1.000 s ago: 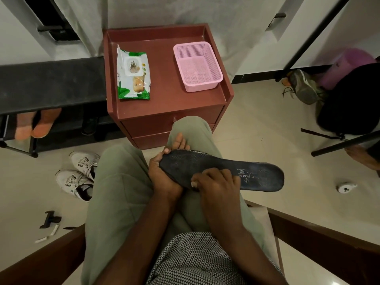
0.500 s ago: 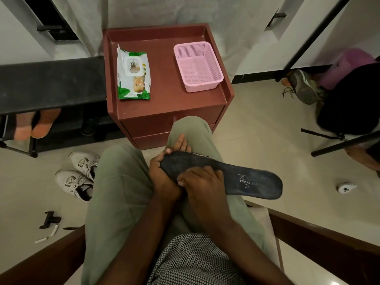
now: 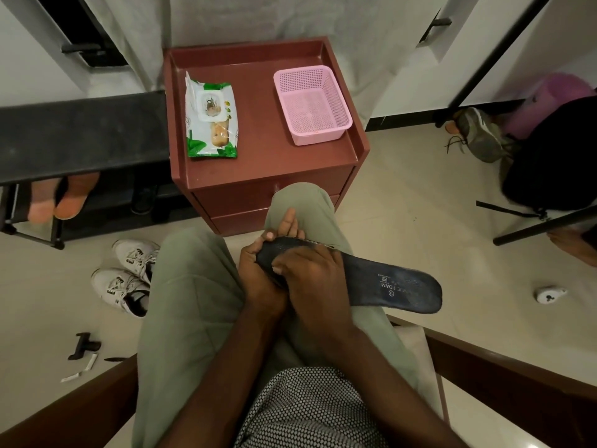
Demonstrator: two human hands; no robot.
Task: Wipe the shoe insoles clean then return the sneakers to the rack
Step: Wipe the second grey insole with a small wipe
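Note:
A black foam insole (image 3: 387, 286) lies across my lap, heel end pointing right. My left hand (image 3: 258, 279) grips its toe end from below, fingers showing past the far edge. My right hand (image 3: 310, 279) sits on top near the toe end with fingers curled over the surface and the thumb at the near edge; whatever is under the palm is hidden. A pair of white sneakers (image 3: 126, 276) stands on the floor left of my knee. The black shoe rack (image 3: 80, 134) is at the far left.
A pack of wet wipes (image 3: 210, 121) and a pink basket (image 3: 311, 105) sit on the red-brown nightstand (image 3: 258, 166) ahead. A grey shoe (image 3: 478, 134), a black bag and a tripod leg (image 3: 542, 224) lie to the right. Small tools (image 3: 84, 345) lie on the floor at left.
My right hand has slid left along the insole, from its middle to the toe end beside my left hand. The insole tilted slightly; my left hand kept its grip.

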